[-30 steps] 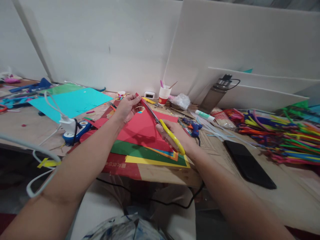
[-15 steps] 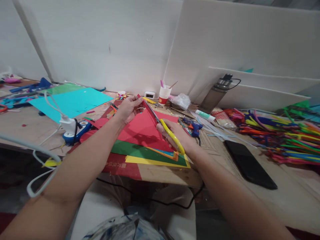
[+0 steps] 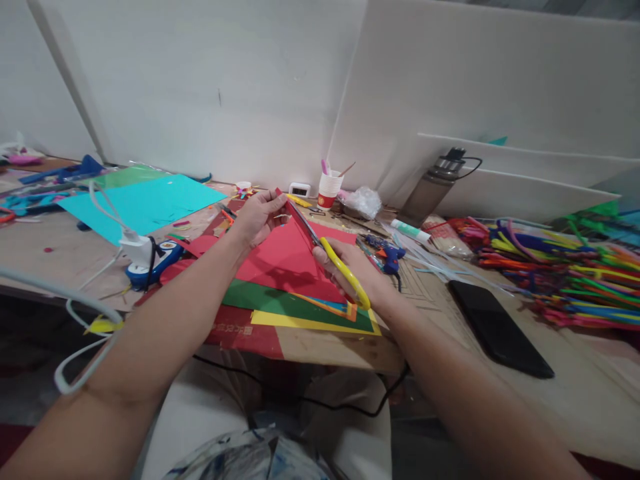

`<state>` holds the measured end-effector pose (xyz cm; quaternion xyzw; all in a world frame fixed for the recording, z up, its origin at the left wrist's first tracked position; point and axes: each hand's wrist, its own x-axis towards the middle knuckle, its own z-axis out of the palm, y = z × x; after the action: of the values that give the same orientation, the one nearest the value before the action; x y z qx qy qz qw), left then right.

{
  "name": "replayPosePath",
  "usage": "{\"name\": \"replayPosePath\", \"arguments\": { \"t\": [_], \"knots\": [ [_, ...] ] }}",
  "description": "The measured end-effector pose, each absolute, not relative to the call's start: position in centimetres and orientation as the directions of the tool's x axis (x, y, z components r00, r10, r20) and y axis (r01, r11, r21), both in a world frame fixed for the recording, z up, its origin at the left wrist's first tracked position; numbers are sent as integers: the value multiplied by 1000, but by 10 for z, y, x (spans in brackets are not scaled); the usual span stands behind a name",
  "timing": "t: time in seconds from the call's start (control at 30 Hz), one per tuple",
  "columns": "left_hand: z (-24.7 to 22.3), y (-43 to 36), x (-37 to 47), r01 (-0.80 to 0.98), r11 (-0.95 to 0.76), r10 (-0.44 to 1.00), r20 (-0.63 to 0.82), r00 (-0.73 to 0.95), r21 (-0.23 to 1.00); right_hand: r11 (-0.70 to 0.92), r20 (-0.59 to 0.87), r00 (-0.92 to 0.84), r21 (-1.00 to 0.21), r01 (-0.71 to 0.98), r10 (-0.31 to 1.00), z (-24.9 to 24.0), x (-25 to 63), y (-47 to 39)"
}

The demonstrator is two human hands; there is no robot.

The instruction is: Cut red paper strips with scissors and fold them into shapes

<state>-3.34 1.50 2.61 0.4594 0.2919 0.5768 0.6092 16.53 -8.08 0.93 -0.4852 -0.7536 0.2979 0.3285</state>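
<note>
Between its thumb and fingers my left hand [image 3: 261,215] pinches a narrow piece of red paper [image 3: 299,227], held up above the table. My right hand [image 3: 343,263] is wrapped round yellow-handled scissors [image 3: 345,272], whose blades point up and left along the red paper toward my left fingertips. Whether the blades are fully together I cannot make out. Beneath both hands lies a stack with a red sheet [image 3: 280,263] on top, a green sheet [image 3: 265,303] under it and a yellow sheet [image 3: 300,323] lowest. An orange and blue paper scrap [image 3: 340,310] rests on the green sheet.
A turquoise sheet [image 3: 150,205] and a blue power strip [image 3: 167,253] with a white plug lie left. Behind stand a paper cup [image 3: 329,190] and a grey bottle [image 3: 430,187]. Rightward are a blue glue gun [image 3: 391,257], a black phone [image 3: 500,327] and colourful pipe cleaners [image 3: 565,260].
</note>
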Motion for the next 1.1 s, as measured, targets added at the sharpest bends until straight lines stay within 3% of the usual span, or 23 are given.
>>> {"name": "replayPosePath", "arguments": {
  "t": [0.47, 1.1],
  "knots": [
    [25, 18, -37, -453, -157, 974, 214, 77, 878, 384, 218, -340, -731, 564, 915, 12, 166, -81],
    [26, 15, -32, -393, -132, 967, 206, 153, 910, 338, 188, -312, -764, 549, 931, 8, 168, -79]
  ]
}}
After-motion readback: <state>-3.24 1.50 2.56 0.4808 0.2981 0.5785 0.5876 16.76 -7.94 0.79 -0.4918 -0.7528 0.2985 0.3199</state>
